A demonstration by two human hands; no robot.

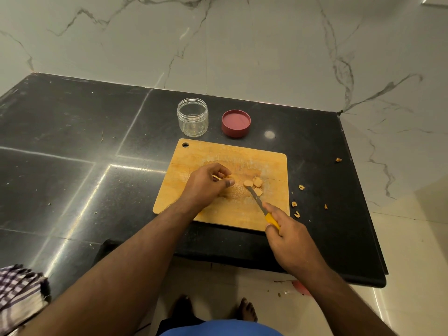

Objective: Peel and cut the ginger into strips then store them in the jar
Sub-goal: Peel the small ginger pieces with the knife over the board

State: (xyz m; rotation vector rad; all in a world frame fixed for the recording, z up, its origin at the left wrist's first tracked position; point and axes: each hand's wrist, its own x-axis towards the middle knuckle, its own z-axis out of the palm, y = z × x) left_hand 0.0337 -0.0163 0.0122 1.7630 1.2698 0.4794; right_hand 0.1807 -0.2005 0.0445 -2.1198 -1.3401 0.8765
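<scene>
Right now both hands work over the wooden cutting board (208, 151), which sits w/ its near edge almost at the counter's (72, 132) front edge. L hand (206, 184) has fingers curled, pinching a small ginger piece (226, 177) against the board. R hand (288, 231) grips the yellow handle of a knife (260, 206); blade tip touches the sliced ginger (254, 185), approx 3 slices, just right of the L fingers. Open black counter stretches wide to the left of the L hand; less room right of the R hand, where counter ends at the wall. 5 or so peel scraps (297, 208) lie there, off the board. Beyond the hands: 1 clear jar (192, 117), upright, open, nothing visible inside; 1 red lid (236, 123) beside it, apart, inner side up. Checked cloth (19, 294) far behind the L arm.
</scene>
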